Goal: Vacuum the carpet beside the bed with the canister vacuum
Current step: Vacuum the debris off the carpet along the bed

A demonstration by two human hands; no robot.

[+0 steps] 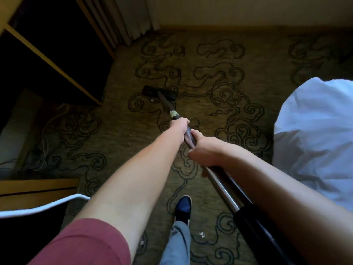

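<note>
Olive-brown carpet with dark swirl pattern [219, 104] covers the floor, bounded on the right by the white bedding of the bed [313, 131] and on the left by light wooden shelving [53, 64]. Resting on it, the long dark metal vacuum wand [219, 180] runs diagonally forward to the flat black floor nozzle [159, 93]. Left hand [178, 125] grip is wrapped around the wand ahead of the right hand [204, 152], whose grip also holds the wand.
</note>
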